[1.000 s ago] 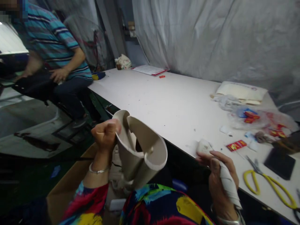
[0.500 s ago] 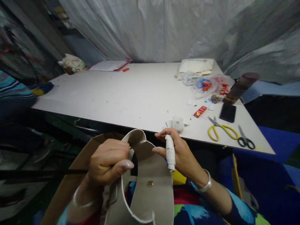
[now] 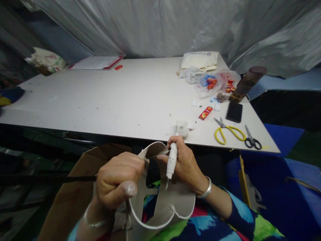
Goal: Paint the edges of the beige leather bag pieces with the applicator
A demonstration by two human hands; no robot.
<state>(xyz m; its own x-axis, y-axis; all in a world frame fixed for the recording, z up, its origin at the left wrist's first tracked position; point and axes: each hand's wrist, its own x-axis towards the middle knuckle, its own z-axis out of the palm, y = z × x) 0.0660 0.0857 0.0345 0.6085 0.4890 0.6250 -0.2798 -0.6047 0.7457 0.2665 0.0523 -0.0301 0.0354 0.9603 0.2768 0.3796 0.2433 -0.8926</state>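
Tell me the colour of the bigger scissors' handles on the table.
Yellow handles on the bigger scissors, clearest in the head view.

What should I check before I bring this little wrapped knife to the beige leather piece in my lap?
1. Left hand grips the beige leather piece firmly at its edge: ok.
2. Right hand holds the wrapped knife with the tip pointing down toward the leather: ok.
3. Left fingers out of the blade's path: cannot tell, they sit close beside it.
4. Leather backed by a firm surface: not ok, it hangs over the lap, off the white table.
5. Yellow scissors within reach: ok, near the table edge on the right.
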